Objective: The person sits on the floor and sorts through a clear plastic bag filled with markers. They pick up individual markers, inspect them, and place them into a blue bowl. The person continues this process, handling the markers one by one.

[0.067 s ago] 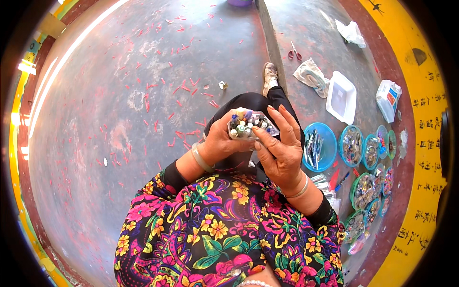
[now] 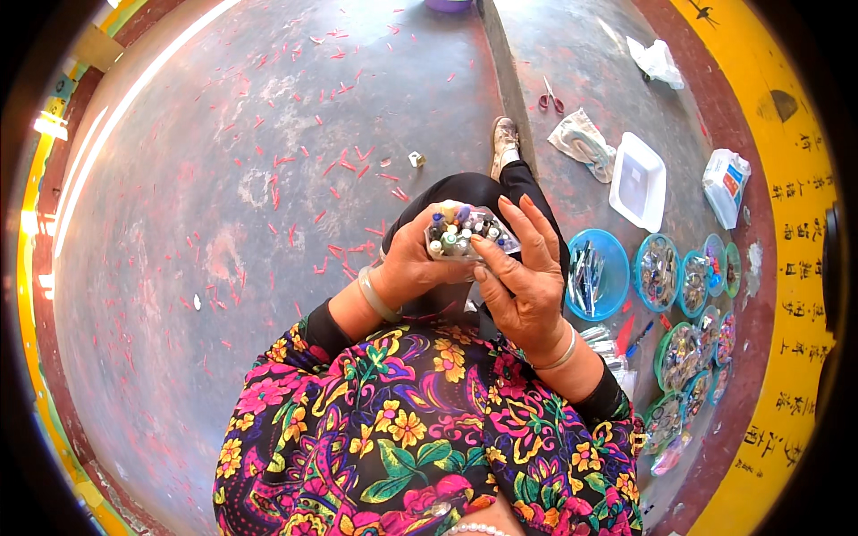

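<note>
Head view is filled mostly by a grey floor [image 2: 223, 295], which is bordered at the right by a yellow wall band [image 2: 773, 268] with dark writing. At the lower edge, a black garment with bright flowers [image 2: 402, 438] is seen. On the floor at the person's right, a blue basin [image 2: 613, 275] is placed; farther up, a white tray [image 2: 639, 174] is found, and close beside the basin several smaller round bowls [image 2: 636, 279] are filled with mixed small items. Above the lap, a clear holder [image 2: 465, 234], packed with pens, is clamped in the left hand [image 2: 407, 257], and the coloured pen ends are turned toward the camera. By the right hand [image 2: 527, 299], nothing is seen to be gripped: its thumb and fingers are kept apart, and the pen ends seem to be touched by the index fingertip. Red-handled scissors [image 2: 551, 100] are left untouched near the tray. As far as can be judged, one bunch is already gathered, while loose pens [image 2: 585, 277] are left in the basin; whether the bunch is complete cannot be told. Smallest of all, thin red scraps [image 2: 347, 165] are scattered widely over the floor.
</note>
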`<control>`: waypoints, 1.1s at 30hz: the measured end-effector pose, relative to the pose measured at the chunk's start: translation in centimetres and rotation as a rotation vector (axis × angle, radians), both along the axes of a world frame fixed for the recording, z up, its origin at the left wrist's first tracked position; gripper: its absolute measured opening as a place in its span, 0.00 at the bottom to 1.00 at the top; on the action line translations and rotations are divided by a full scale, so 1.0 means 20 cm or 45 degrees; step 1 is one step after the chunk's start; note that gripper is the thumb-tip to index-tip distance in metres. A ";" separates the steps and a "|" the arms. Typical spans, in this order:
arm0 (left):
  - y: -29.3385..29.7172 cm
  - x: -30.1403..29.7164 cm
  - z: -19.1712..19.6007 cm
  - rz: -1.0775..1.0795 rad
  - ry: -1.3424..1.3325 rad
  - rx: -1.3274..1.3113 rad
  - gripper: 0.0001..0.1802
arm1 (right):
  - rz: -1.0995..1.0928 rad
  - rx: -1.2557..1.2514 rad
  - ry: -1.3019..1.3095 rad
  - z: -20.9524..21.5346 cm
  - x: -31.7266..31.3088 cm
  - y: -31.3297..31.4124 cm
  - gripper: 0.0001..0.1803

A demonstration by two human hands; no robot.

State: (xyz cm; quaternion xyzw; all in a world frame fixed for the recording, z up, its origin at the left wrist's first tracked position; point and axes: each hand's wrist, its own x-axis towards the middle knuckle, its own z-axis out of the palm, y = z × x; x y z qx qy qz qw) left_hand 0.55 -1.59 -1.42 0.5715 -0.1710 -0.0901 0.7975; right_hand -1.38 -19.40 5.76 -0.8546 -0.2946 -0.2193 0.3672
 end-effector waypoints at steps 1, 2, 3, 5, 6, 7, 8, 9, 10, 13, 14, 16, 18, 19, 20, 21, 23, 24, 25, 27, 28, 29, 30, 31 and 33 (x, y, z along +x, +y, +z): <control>0.00 0.00 0.00 -0.014 -0.009 0.010 0.35 | 0.028 0.012 0.021 -0.01 0.00 0.00 0.15; 0.00 0.00 0.00 0.030 -0.072 0.050 0.35 | 0.050 0.024 0.043 -0.01 -0.01 0.01 0.16; -0.01 0.00 0.00 0.073 -0.136 0.091 0.35 | 0.070 0.036 0.065 -0.02 -0.02 0.02 0.16; -0.04 0.00 0.00 0.147 -0.180 0.073 0.34 | 0.100 0.040 0.044 -0.02 -0.02 0.03 0.18; -0.06 -0.01 0.00 0.179 -0.158 0.015 0.34 | 0.103 0.038 0.034 -0.03 -0.02 0.03 0.18; -0.06 -0.02 0.01 0.209 -0.134 -0.043 0.33 | 0.105 0.036 0.025 -0.03 -0.02 0.04 0.18; -0.06 -0.02 0.02 0.189 -0.045 -0.091 0.32 | 0.103 0.027 0.023 -0.03 -0.01 0.04 0.18; -0.05 -0.03 0.00 0.187 0.009 -0.052 0.31 | 0.098 0.024 0.017 -0.04 -0.01 0.04 0.18; -0.04 -0.02 -0.03 0.157 0.034 -0.087 0.31 | 0.101 0.028 0.016 -0.04 -0.01 0.04 0.19; -0.05 -0.02 0.00 0.114 0.109 -0.117 0.30 | 0.082 0.063 -0.007 -0.05 -0.01 0.00 0.19; -0.06 -0.02 0.03 0.097 0.122 -0.129 0.30 | 0.061 0.085 -0.038 -0.05 0.00 -0.03 0.19; -0.06 -0.01 0.04 0.066 0.066 -0.105 0.29 | -0.015 0.158 -0.090 -0.07 0.04 -0.13 0.19; -0.05 -0.02 0.05 0.072 0.039 -0.087 0.29 | -0.243 0.259 -0.072 -0.08 0.08 -0.26 0.16; -0.05 -0.02 0.06 0.081 0.026 -0.075 0.29 | -0.443 0.225 -0.084 -0.12 0.10 -0.35 0.14; -0.06 -0.02 0.08 0.092 0.044 -0.070 0.29 | -0.580 0.236 -0.037 -0.19 0.13 -0.46 0.13; -0.07 -0.02 0.08 0.089 0.057 -0.057 0.30 | -0.693 0.348 0.142 -0.32 0.15 -0.60 0.12; -0.06 -0.02 0.08 0.104 0.081 -0.027 0.31 | -0.861 0.412 0.468 -0.62 0.16 -0.86 0.11; -0.06 -0.02 0.08 0.104 0.052 0.007 0.31 | -0.920 0.366 0.615 -0.79 0.16 -0.98 0.11; -0.05 -0.02 0.08 0.106 0.019 0.039 0.32 | -0.955 0.244 0.757 -0.93 0.14 -1.06 0.12; -0.05 -0.02 0.09 0.078 -0.013 0.047 0.31 | -0.955 -0.045 0.847 -1.18 0.07 -1.17 0.14; -0.05 -0.02 0.11 0.062 -0.015 0.031 0.31 | -0.930 -0.159 0.955 -1.28 0.04 -1.21 0.14; -0.05 -0.03 0.13 0.047 -0.017 0.019 0.30 | -1.002 -0.331 1.065 -1.31 0.03 -1.19 0.13; -0.04 -0.02 0.12 0.005 -0.001 0.017 0.31 | -1.031 -0.415 1.104 -1.34 0.01 -1.19 0.12; -0.03 -0.02 0.11 -0.016 0.002 -0.001 0.31 | -1.061 -0.500 1.141 -1.37 0.01 -1.18 0.12; -0.04 -0.03 0.12 -0.057 0.009 -0.036 0.32 | -1.181 -0.601 1.190 -1.40 0.04 -1.16 0.13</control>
